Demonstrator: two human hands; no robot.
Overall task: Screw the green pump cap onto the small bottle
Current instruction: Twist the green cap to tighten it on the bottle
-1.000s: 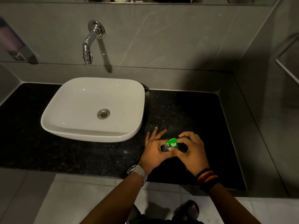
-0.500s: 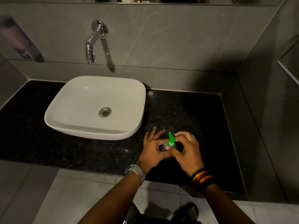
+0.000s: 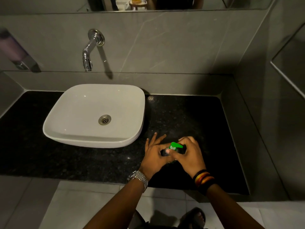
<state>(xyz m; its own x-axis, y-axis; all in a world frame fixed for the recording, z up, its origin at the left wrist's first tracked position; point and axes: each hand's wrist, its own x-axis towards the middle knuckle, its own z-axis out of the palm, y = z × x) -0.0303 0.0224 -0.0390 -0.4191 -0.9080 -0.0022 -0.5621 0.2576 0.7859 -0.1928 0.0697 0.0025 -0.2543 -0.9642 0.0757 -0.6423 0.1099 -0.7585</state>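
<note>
Green pump cap (image 3: 175,145), one, pinched by right hand (image 3: 189,156); left hand (image 3: 154,156) grips one small bottle (image 3: 165,152).

A bathroom — white basin (image 3: 94,116), wall tap (image 3: 90,50), mirror (image 3: 165,4) above.

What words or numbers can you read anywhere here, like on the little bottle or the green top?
None can be read.
small bottle: mostly hidden by the hands, no label shows.
green pump cap: plain green with a pale patch, too blurred to tell if it is a mark.
watch on the left wrist: only its metal band shows, no dial.
white sink and tap: no writing visible.
</note>
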